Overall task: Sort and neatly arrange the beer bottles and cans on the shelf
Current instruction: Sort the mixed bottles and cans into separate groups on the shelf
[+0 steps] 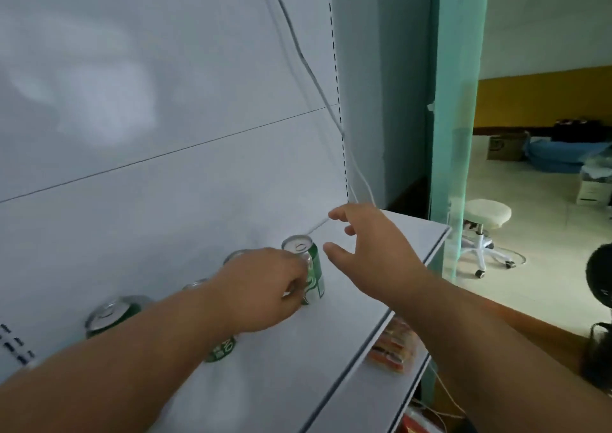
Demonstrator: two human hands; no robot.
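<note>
Shelf (347,326): hands (left (265,287) gripping can (306,272))

wall: pale panel (165,101) | curtain: green mesh (458,101) | floor: light tiles (530,234) | stool: white, wheeled (485,215) | far wall: yellow band (543,98) | boxes: cardboard (505,147)

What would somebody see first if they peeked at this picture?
Probably the two bare arms reaching over the white shelf. The left hand grips a green can at the right end of a row of cans along the back panel, and the right hand hovers open beside it. A white stool stands far right.
</note>
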